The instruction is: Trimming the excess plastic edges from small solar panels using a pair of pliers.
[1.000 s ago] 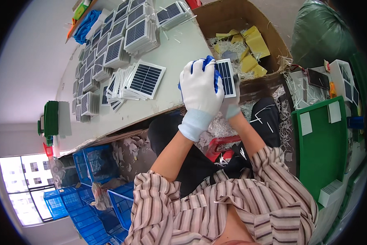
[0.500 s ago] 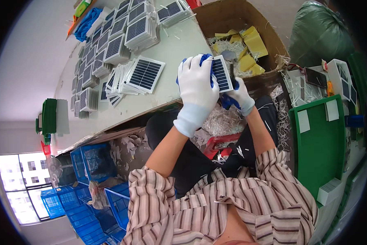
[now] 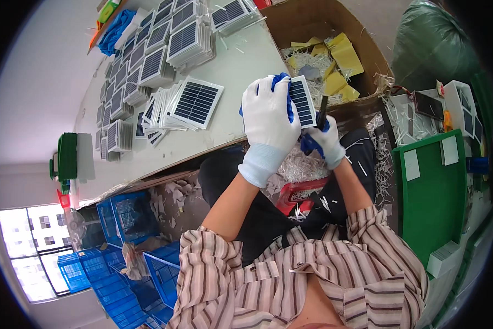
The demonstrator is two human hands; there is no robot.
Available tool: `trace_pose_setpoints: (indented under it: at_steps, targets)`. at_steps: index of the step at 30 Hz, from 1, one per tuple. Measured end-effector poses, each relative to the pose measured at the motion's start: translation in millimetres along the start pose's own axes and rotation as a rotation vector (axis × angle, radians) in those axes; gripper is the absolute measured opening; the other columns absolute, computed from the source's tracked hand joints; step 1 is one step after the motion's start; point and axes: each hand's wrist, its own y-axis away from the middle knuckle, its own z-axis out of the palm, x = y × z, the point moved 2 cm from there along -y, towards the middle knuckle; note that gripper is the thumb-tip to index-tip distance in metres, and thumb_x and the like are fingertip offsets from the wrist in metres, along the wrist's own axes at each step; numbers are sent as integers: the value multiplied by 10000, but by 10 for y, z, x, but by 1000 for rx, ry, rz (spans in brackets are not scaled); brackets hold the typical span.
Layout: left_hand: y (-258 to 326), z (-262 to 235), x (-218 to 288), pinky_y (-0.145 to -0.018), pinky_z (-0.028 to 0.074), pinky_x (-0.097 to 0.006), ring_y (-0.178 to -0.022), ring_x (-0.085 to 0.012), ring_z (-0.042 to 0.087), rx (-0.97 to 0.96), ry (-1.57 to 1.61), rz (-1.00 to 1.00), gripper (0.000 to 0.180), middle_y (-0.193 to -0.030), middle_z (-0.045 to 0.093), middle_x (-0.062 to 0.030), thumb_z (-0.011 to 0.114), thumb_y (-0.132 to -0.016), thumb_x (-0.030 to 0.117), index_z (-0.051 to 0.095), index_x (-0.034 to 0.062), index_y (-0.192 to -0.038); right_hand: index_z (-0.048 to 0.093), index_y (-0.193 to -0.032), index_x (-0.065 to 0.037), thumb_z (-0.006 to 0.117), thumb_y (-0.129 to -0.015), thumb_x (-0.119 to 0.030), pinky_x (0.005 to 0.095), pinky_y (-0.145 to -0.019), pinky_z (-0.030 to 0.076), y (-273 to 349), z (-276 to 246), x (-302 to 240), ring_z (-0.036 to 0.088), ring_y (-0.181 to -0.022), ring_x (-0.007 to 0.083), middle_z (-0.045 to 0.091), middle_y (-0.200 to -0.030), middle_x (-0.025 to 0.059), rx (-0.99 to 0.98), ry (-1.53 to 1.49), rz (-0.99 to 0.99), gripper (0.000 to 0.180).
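In front of my body, above the edge of the white table, my left hand grips a small solar panel with dark cells and a white border. My left fingers wrap behind its left side. My right hand is closed around a dark narrow tool, held upright beside the panel's right edge; its exact kind cannot be made out. Both hands wear white gloves with blue palms. On the table to the left lies a fanned pile of similar panels.
Stacks of panels cover the table's far left. An open cardboard box with white strips and yellow pieces stands ahead. Green tray is at right, blue crates at lower left. A red container sits between my legs.
My right hand and the dark tool have moved slightly down and right, along the panel's right edge. My left hand and the panel have shifted a little to the right.
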Motion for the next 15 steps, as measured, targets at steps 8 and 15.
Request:
trace_pose_setpoints:
  at_steps: [8, 15]
  targets:
    - [6, 8, -27, -888, 413, -418, -1021, -327, 504, 10, 3, 7, 348, -1068, 555, -131, 587, -720, 36, 590, 60, -1067, 600, -860, -13, 762, -702, -142, 221, -626, 470, 482, 66, -161, 581, -650, 90, 608, -693, 4, -836, 413, 122, 261]
    - [-6, -11, 48, -902, 412, -417, -1044, -334, 501, -4, 21, 25, 375, -1072, 557, -140, 580, -716, 37, 583, 53, -1091, 447, -1126, -8, 679, -770, -27, 269, -720, 483, 279, 196, -22, 597, -804, 141, 605, -925, 86, 124, 40, -51, 425]
